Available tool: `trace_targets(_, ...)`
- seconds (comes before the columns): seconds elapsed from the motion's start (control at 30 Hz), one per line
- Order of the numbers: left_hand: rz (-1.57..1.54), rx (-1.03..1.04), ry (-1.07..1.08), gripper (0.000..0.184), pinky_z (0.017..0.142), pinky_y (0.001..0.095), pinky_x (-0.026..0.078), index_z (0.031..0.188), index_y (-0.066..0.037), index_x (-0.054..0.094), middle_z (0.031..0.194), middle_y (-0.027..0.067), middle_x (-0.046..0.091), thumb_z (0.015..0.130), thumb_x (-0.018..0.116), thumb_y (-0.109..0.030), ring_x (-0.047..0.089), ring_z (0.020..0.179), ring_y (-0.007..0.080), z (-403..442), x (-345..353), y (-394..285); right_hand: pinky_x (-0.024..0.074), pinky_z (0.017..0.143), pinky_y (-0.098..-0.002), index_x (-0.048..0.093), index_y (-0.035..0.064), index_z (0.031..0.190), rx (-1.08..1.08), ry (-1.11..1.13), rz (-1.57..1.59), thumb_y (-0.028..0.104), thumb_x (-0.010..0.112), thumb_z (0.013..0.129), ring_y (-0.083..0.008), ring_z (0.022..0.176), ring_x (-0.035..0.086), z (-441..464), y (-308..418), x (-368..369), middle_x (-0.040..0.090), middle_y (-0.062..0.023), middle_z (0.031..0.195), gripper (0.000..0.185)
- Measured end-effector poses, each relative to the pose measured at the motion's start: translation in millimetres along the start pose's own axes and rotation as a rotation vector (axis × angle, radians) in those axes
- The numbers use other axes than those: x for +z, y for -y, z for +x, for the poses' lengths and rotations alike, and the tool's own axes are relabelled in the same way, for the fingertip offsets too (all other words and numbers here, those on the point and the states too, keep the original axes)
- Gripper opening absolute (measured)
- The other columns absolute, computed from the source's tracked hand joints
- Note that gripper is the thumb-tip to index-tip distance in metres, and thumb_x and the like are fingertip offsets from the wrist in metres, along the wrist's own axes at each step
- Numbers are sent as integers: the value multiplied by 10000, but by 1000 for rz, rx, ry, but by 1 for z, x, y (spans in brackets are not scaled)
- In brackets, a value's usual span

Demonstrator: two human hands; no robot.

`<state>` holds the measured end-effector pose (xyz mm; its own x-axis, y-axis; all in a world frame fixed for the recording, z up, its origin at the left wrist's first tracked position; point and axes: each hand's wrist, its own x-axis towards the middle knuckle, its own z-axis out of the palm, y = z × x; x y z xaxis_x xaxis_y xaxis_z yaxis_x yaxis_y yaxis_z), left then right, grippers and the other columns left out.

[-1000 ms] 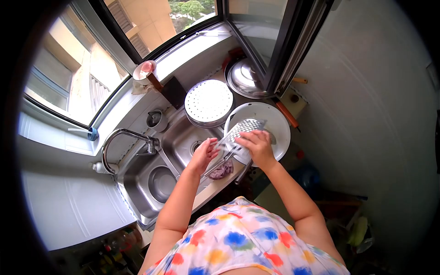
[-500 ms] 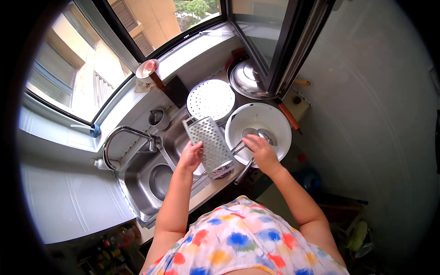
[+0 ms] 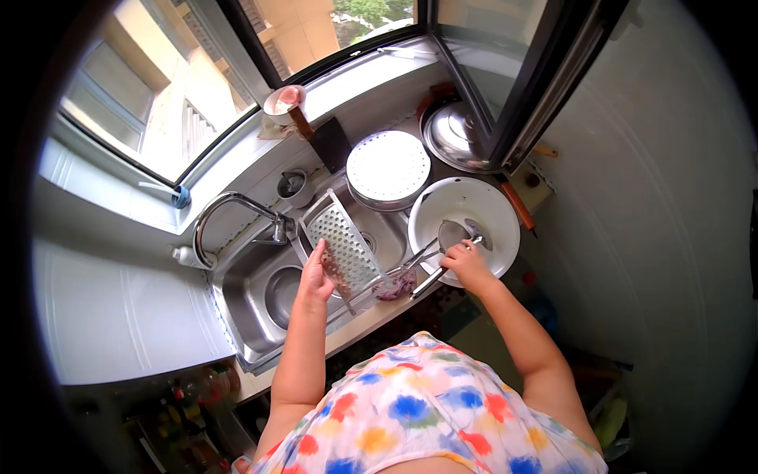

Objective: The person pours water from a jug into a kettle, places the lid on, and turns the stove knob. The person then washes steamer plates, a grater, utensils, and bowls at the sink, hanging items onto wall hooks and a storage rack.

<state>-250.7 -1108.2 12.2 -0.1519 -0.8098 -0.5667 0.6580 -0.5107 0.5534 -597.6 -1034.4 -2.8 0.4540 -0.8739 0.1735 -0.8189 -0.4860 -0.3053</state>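
Note:
My left hand [image 3: 317, 280] grips the near left edge of a metal grater [image 3: 345, 245], holding it tilted over the double sink [image 3: 229, 296]. At the near rim of a white basin [image 3: 424, 209], my right hand [image 3: 467, 265] has its fingers closed around the shaft of a long-handled metal utensil [image 3: 426, 286]. Its exact kind is partly hidden by my fingers. A round-headed ladle [image 3: 452, 234] leans in the basin beside those fingers. Below the grater's near end, a purple bundle [image 3: 395, 286] lies on the counter edge.
A perforated round steamer tray [image 3: 388, 167] sits behind the sink. A cleaver [image 3: 332, 146] leans against the wall by a small grey cup [image 3: 294, 189]. The faucet [image 3: 229, 199] arches over the left basin. A lidded pan [image 3: 458, 134] stands under the open window frame [image 3: 521, 95].
The grater has swung down and left, away from the white basin and over the sink. My right hand has lowered from above the basin and closed on the utensil.

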Motion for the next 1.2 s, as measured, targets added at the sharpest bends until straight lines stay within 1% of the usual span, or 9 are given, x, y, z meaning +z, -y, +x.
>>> trace_targets(0.17, 151, 252, -82, 237, 791, 312, 459, 1021, -78, 526, 932, 32, 607, 833, 614, -193, 573, 872, 168, -24, 17, -8, 346, 917, -433, 600, 136, 897, 31, -250, 37, 45, 536, 740, -208, 890, 535, 26, 5, -57, 546, -24, 823, 192)
trace_targets(0.33, 264, 490, -41, 281, 783, 298, 453, 1071, -32, 465, 985, 63, 586, 826, 594, -77, 563, 870, 145, -54, 13, -18, 473, 659, -342, 538, 44, 1073, 29, -412, 326, 33, 583, 789, -318, 762, 563, 84, 61, -117, 569, -114, 876, 288)
trace_targets(0.43, 332, 584, -113, 262, 810, 290, 449, 1093, -32, 469, 1024, 64, 577, 847, 553, -68, 557, 910, 142, -92, -5, -19, 467, 706, -329, 514, 39, 1148, -97, -520, 498, 60, 568, 826, -293, 812, 587, 121, 97, -96, 594, -135, 957, 327)
trace_targets(0.77, 209, 863, -533, 185, 812, 263, 424, 1033, -7, 526, 970, 40, 585, 850, 535, -32, 544, 887, 120, -237, -126, -25, 440, 612, -224, 391, 25, 1259, -65, -28, 1381, 2, 490, 832, -91, 660, 500, 156, 242, -27, 499, -28, 800, 439)
trace_targets(0.9, 99, 1122, -601, 692, 854, 300, 414, 1398, -148, 134, 1105, 117, 539, 838, 482, 61, 541, 950, 169, -295, -155, -30, 464, 581, -245, 373, 33, 1231, -85, 193, 1549, 46, 474, 875, -119, 633, 528, 149, 324, -35, 511, -41, 765, 370)
trace_targets(0.93, 251, 1095, -662, 883, 878, 313, 403, 1396, -255, -123, 1166, 159, 502, 828, 455, 96, 534, 991, 200, -317, -163, -34, 458, 520, -237, 369, 46, 1260, -82, 218, 1590, 30, 456, 874, -114, 569, 505, 146, 349, -32, 493, -41, 755, 396)
trace_targets(1.03, 452, 1305, -786, 717, 957, 302, 331, 1410, -137, 165, 1301, 113, 424, 802, 438, 126, 441, 1143, 187, -353, -216, -45, 366, 431, -196, 369, 62, 1277, -115, 333, 1636, 37, 458, 882, -74, 502, 433, 129, 429, -15, 497, -42, 759, 406)
trace_targets(1.1, 455, 1086, -732, 367, 977, 278, 313, 1185, -20, 530, 1255, 87, 485, 842, 422, 50, 431, 1167, 167, -399, -239, -50, 324, 411, -189, 385, 75, 1278, -152, 401, 1558, 25, 468, 879, -55, 488, 402, 109, 490, 1, 505, -41, 768, 411)
trace_targets(1.2, 289, 1202, -658, 274, 923, 259, 356, 1125, -26, 581, 1105, 66, 545, 871, 483, -45, 489, 1063, 158, -453, -266, -54, 331, 478, -190, 408, 80, 1261, -295, 527, 1486, 5, 492, 864, -47, 558, 404, 74, 579, 34, 509, -17, 762, 413)
